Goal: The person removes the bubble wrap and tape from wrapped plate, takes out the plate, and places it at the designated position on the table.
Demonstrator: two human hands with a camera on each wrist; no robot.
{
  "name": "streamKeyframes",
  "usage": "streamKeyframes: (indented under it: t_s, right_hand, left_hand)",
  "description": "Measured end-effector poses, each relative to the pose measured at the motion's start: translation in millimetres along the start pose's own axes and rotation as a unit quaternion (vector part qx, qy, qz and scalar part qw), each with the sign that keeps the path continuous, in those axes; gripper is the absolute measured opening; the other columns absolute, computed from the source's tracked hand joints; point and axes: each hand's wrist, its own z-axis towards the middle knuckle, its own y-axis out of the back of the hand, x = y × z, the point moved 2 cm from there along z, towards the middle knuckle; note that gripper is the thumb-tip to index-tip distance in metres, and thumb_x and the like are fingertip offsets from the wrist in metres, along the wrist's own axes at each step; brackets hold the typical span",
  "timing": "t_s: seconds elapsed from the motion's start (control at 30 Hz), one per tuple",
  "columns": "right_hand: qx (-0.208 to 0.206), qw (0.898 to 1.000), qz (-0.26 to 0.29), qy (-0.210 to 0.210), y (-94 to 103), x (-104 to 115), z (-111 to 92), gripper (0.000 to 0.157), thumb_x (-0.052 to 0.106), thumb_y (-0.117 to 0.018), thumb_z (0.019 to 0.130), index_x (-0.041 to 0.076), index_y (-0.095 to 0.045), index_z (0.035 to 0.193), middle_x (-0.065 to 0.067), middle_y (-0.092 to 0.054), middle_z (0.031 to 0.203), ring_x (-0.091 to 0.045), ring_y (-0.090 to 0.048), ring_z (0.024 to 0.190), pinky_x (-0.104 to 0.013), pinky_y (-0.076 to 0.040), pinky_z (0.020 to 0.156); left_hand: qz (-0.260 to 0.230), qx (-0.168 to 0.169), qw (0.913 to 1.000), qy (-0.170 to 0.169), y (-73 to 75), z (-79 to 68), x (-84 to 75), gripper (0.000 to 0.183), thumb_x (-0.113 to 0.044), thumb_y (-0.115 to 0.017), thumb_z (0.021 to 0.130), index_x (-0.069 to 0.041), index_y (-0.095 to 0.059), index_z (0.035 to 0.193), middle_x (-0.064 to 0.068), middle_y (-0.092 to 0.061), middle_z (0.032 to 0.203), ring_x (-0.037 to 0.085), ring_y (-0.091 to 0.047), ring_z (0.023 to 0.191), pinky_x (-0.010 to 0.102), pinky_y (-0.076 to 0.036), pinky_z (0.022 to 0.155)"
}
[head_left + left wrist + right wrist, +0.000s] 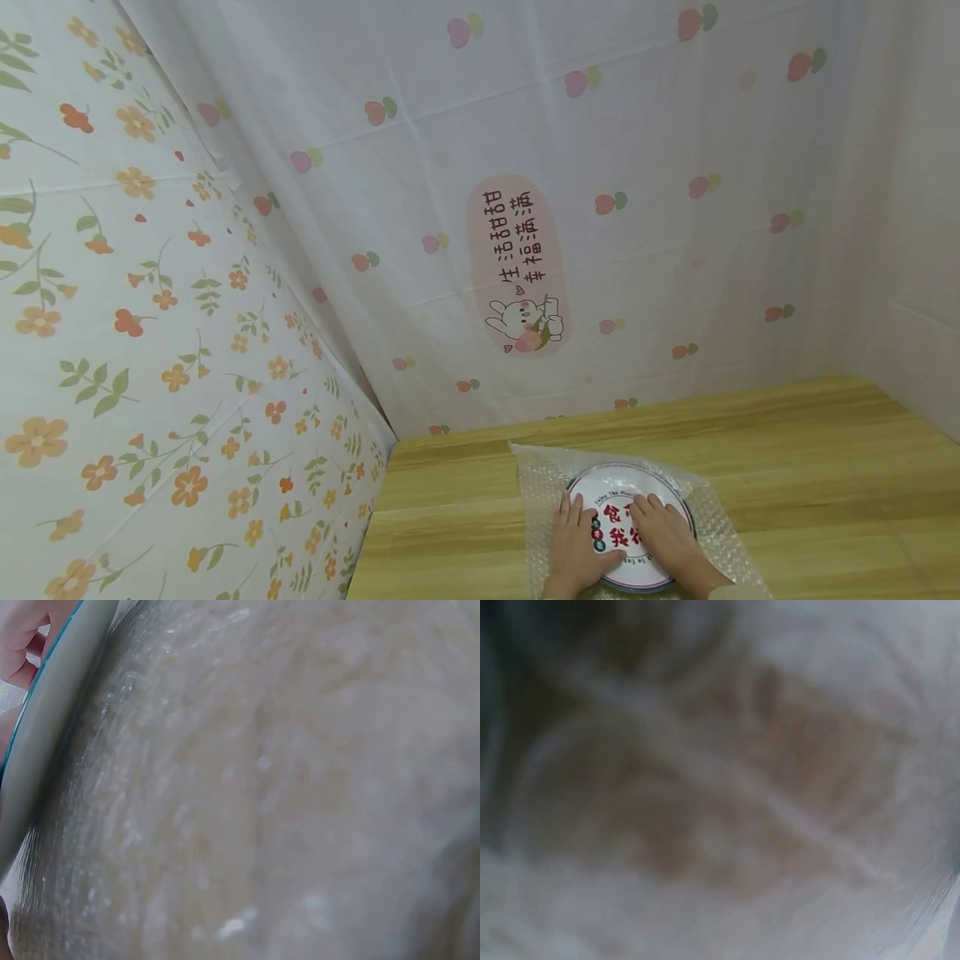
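A round white plate [622, 482] with red lettering and a dark blue-green rim lies face up on a sheet of bubble wrap [536, 483]. Over the plate's left side rests my left hand [576, 546], fingers pointing away and thumb reaching across the face. My right hand [665, 535] lies on the right part of the plate, its fingers over the lettering. In the left wrist view the plate's pale side [56, 727] stands at the left edge, with fingers [19, 645] beyond it. Blurred clear wrap [705, 772] fills the right wrist view.
The bubble wrap sits on a wood-grain table [450, 500], near its front. A floral cloth [187, 375] hangs along the left side. Behind the table hangs a white curtain [637, 275] with a rabbit print and writing.
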Motion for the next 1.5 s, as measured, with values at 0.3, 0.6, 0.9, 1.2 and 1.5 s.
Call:
streamKeyframes:
  t_s: [0.3,0.6,0.9,1.2,1.5]
  right_hand:
    - [0.008,1.0,0.008,-0.004,1.7,0.8,1.0,0.014,0.001,-0.06,0.073,0.004,-0.054,0.086,-0.008,-0.05,0.091,-0.025,-0.047,0.083,-0.039,-0.044,0.059]
    - [-0.005,1.0,0.002,-0.001,0.1,1.2,-1.2,0.014,0.002,-0.06,0.072,0.004,-0.053,0.084,-0.008,-0.05,0.089,-0.025,-0.047,0.081,-0.038,-0.044,0.058]
    - [0.006,1.0,0.008,-0.011,0.1,1.6,-0.6,0.014,0.001,-0.06,0.073,0.004,-0.053,0.085,-0.008,-0.05,0.09,-0.025,-0.048,0.082,-0.039,-0.044,0.06]
    - [-0.007,1.0,0.006,-0.01,0.8,1.9,-0.1,0.014,0.002,-0.061,0.071,0.005,-0.052,0.082,-0.006,-0.049,0.086,-0.024,-0.047,0.078,-0.038,-0.044,0.057]
    - [-0.004,1.0,-0.002,-0.008,-2.9,1.5,-0.1,0.014,0.003,-0.061,0.071,0.005,-0.053,0.082,-0.005,-0.048,0.085,-0.023,-0.046,0.078,-0.037,-0.044,0.057]
  left_hand:
    - [0.007,0.028,0.9995,0.013,-2.4,0.7,0.4,0.073,-0.071,-0.051,0.067,-0.018,-0.054,0.116,0.005,-0.041,0.134,0.024,-0.022,0.131,0.035,-0.025,0.102]
    - [0.017,0.005,0.9998,0.001,-2.4,-1.0,-0.2,0.071,-0.07,-0.053,0.065,-0.017,-0.057,0.112,0.006,-0.046,0.13,0.025,-0.026,0.129,0.035,-0.029,0.1]
    - [0.018,-0.003,0.9998,-0.004,-2.6,-1.4,-0.4,0.071,-0.07,-0.053,0.066,-0.016,-0.057,0.111,0.007,-0.046,0.129,0.027,-0.028,0.128,0.035,-0.03,0.099]
    - [0.033,-0.011,0.9993,-0.01,-5.0,-0.2,0.3,0.071,-0.072,-0.05,0.066,-0.016,-0.057,0.11,0.006,-0.047,0.128,0.026,-0.029,0.127,0.034,-0.031,0.098]
    - [0.036,0.013,0.9993,0.003,-7.7,0.6,1.2,0.072,-0.072,-0.051,0.066,-0.018,-0.055,0.113,0.005,-0.045,0.131,0.025,-0.026,0.129,0.034,-0.029,0.1]
